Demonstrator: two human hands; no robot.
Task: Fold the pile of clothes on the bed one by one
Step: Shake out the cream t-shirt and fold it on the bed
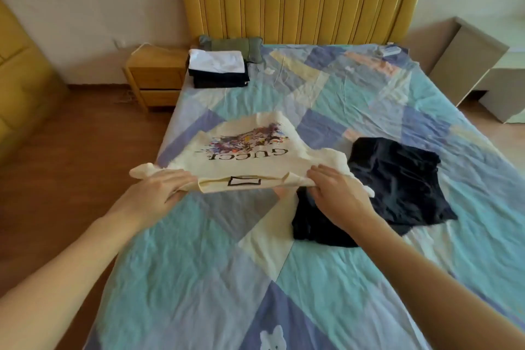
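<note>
Patchwork bed [326, 278] carries a folded stack [217, 68] by the headboard; one dark garment [397, 179] lies unfolded. Cream shirt [241, 148] is mid-spread, lifted at its near edge, pinched by left hand [159, 187] and right hand [338, 193].

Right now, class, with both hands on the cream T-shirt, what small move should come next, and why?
Probably lower the cream T-shirt flat onto the bedspread. The left hand and right hand hold its near edge lifted, so it cannot be folded yet; the dark garment waits beside it.
</note>
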